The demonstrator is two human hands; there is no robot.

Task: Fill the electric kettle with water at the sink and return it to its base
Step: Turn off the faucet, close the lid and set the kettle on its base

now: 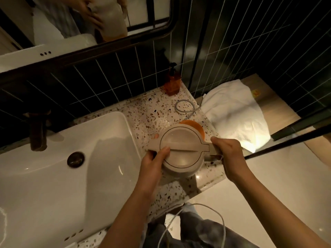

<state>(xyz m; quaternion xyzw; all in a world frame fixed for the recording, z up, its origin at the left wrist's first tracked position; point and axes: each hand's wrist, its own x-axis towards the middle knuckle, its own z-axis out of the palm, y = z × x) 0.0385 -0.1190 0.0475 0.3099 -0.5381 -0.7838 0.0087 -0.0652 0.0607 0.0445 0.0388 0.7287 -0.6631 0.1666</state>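
A beige electric kettle (182, 147) with its lid closed is held above the speckled counter (157, 111), just right of the white sink (71, 158). My right hand (227, 154) is wrapped around the kettle's handle on the right side. My left hand (152, 163) cups the kettle's left side near the spout, thumb resting on the lid. Behind the kettle an orange round base (195, 126) peeks out on the counter, its grey cord (182, 108) coiled beyond it. A dark faucet (38, 133) stands at the sink's far left edge.
An amber pump bottle (172, 81) stands in the counter's back corner against dark tiles. A white towel (234, 113) lies on a wooden ledge to the right. A white cable (197, 221) hangs below the counter's front edge. A mirror (80, 20) hangs above the sink.
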